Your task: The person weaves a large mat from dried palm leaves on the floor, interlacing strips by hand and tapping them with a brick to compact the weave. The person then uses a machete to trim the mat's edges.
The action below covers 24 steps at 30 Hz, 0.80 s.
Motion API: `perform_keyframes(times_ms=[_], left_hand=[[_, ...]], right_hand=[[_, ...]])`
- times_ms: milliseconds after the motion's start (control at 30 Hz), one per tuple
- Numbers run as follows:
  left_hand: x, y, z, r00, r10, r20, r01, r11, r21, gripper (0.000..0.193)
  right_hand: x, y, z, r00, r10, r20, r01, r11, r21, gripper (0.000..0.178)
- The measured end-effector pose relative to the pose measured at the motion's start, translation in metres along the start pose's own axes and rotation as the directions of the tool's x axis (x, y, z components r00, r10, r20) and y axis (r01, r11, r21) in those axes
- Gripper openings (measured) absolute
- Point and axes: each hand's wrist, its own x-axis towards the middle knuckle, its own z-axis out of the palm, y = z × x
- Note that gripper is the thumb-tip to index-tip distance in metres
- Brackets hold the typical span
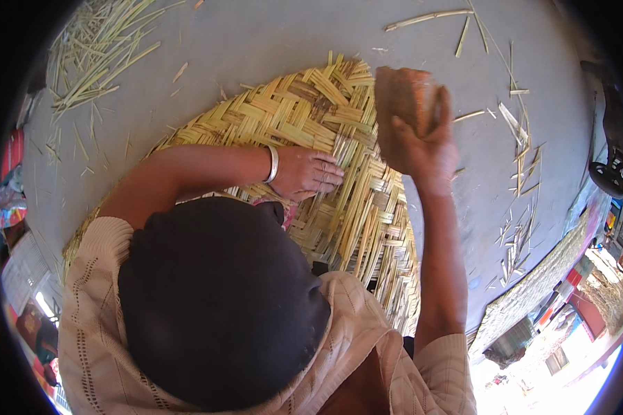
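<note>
A woven mat of yellow-green split reed or cane strips point(270, 114) lies in front of me, its strips crossing in a chunky diagonal weave. Flat on its upper surface rests my left hand point(306, 171), fingers stretched out, a pale bangle on the wrist. My right hand point(432, 153) is closed around a reddish-brown brick point(398, 114), held at the mat's far right edge. The brick and right hand are slightly blurred, and I cannot tell whether the brick touches the mat. My head and body hide the near part of the weave.
A pile of loose green-yellow strips point(93, 52) lies on the grey floor point(214, 34) at far left. Scattered strips point(519, 228) and a longer stalk point(426, 19) lie to the right. A pale mat edge point(533, 280) and household things line the right rim.
</note>
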Motion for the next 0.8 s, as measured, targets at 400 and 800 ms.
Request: perform_keyframes(times_ms=[400, 800], left_hand=[[0.003, 0.002, -0.006, 0.996, -0.014, 0.090, 0.011, 0.999, 0.033, 0.044], [0.002, 0.001, -0.004, 0.999, 0.037, 0.001, -0.036, 0.996, 0.079, 0.041]], right_hand=[[-0.041, 0.033, 0.042, 0.986, 0.041, 0.162, 0.018, 0.938, -0.347, 0.093], [-0.078, 0.033, -0.030, 0.999, -0.011, -0.036, 0.007, 0.995, -0.102, 0.091]])
